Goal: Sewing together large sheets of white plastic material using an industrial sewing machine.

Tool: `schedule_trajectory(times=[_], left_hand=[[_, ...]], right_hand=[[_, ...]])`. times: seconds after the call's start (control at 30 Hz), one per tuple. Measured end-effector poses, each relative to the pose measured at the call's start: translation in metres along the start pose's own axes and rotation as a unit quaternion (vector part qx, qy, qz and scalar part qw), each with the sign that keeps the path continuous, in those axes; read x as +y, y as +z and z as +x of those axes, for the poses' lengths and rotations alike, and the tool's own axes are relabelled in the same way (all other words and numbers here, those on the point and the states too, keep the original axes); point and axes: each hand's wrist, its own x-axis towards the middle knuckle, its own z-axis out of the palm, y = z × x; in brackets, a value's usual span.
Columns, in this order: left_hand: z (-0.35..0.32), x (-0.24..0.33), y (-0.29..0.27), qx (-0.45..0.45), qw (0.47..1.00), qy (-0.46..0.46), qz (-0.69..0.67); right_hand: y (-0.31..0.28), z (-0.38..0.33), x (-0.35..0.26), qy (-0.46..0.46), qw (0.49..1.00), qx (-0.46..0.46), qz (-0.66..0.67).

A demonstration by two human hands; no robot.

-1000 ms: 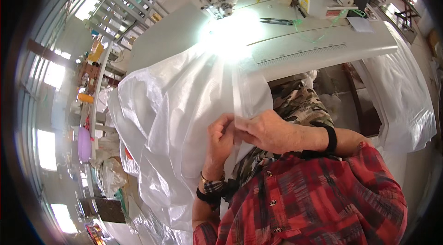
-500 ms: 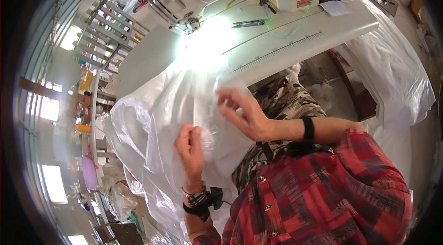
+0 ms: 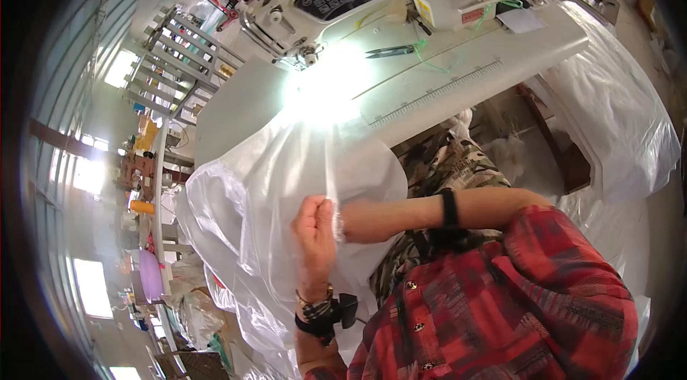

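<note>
A thin white translucent plastic sheet (image 3: 250,158) runs from under the lit head of a sewing machine (image 3: 308,56) down over my lap in loose folds. My left hand (image 3: 315,230) is closed, its fingers pinching a gathered fold of the sheet below the machine's edge. Across the sheet from the right reaches my right arm, and my right hand (image 3: 352,222) lies right beside and partly behind the left one. Its fingers are hidden and smeared by motion. The bright lamp glare hides where the sheet meets the needle.
On the machine bed lie small dark thread snips (image 3: 390,51) and green thread (image 3: 433,65), above a printed ruler scale (image 3: 436,92). More white plastic sheeting (image 3: 615,101) hangs over the table's right end. A slatted grey rack (image 3: 182,58) stands at far left.
My right hand has moved down and left from above the sheet to beside my left hand. The left hand has shifted slightly right, still gripping. The view has shifted a little.
</note>
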Motion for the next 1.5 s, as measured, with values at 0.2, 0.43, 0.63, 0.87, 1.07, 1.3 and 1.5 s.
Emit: schedule_trajectory(times=[0.2, 0.43, 0.63, 0.87, 1.07, 1.3, 1.5], left_hand=[[-0.008, -0.019, 0.033, 0.001, 0.999, 0.015, 0.032], [-0.011, -0.020, 0.047, 0.009, 0.998, 0.050, 0.036], [-0.010, -0.015, 0.037, -0.016, 0.988, 0.118, 0.094], [-0.007, -0.007, 0.039, -0.031, 0.988, 0.110, 0.101], [-0.004, -0.008, 0.038, -0.066, 0.995, 0.028, 0.073], [0.005, -0.009, 0.032, -0.066, 0.989, 0.056, 0.121], [0.032, 0.011, 0.009, -0.205, 0.948, 0.053, 0.239]], right_hand=[[-0.058, -0.085, 0.002, 0.207, 0.916, 0.332, -0.089], [-0.036, -0.092, 0.022, 0.370, 0.878, 0.304, 0.012], [-0.043, -0.087, -0.026, 0.245, 0.935, 0.183, 0.181], [-0.051, -0.076, -0.059, 0.178, 0.966, 0.167, 0.083], [-0.050, -0.074, -0.058, 0.071, 0.984, 0.159, -0.043], [-0.110, -0.055, -0.029, 0.083, 0.946, 0.021, -0.313], [-0.139, -0.015, 0.019, -0.013, 0.946, 0.052, -0.320]])
